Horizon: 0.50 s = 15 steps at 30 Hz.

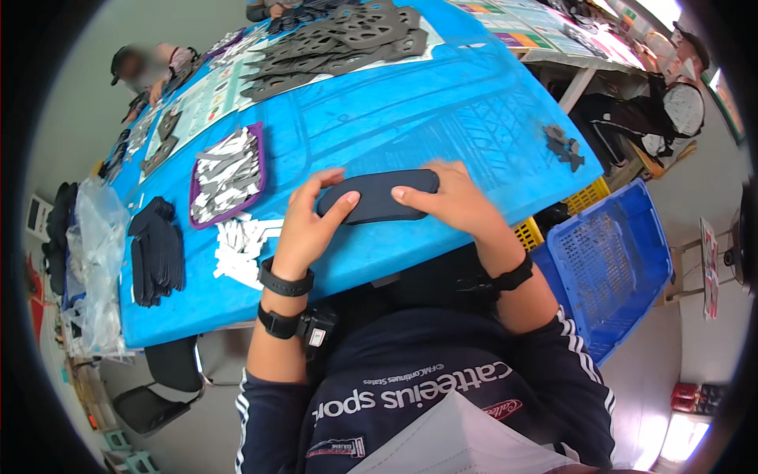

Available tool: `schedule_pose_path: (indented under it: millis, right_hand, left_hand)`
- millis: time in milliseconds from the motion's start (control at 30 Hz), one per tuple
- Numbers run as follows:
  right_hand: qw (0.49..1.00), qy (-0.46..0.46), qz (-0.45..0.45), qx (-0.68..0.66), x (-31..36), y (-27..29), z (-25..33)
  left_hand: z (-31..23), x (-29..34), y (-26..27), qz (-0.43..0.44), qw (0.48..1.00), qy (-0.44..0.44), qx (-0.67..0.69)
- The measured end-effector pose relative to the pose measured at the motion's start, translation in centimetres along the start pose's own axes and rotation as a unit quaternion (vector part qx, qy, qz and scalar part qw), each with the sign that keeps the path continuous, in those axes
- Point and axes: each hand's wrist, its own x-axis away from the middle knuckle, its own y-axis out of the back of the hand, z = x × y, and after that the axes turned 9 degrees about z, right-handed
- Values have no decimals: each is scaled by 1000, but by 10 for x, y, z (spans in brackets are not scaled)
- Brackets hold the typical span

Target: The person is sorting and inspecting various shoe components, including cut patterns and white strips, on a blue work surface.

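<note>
A dark, oblong pad (375,197) with rounded ends is held level between my two hands, just above the blue-covered table (339,265) near its front edge. My left hand (310,217) is closed on the pad's left end, thumb lying on top. At the other end my right hand (458,197) grips it the same way, its thumb pressing the upper face. The fingers beneath the pad are hidden. Left of my left hand lies a pile of white strips (237,253). Behind them stands a purple tray (261,154) full of white and grey strips.
Dark elongated pieces (158,261) are stacked at the table's left. Grey cut-out sheets (339,47) pile up at the far side; grey scraps (562,148) lie far right. A blue crate (608,268) and a yellow crate (588,195) stand beside the table. Other people sit nearby.
</note>
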Motion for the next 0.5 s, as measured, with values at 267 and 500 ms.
schedule_pose_path:
  millis: [267, 500]
  right_hand:
    - [986, 89, -73, -120, 8, -8, 19]
    - [976, 151, -112, -111, -5, -11, -8]
  left_hand:
    - [-41, -5, 12, -37, 942, -166, -289]
    - [-105, 17, 23, 78, 926, -317, -190]
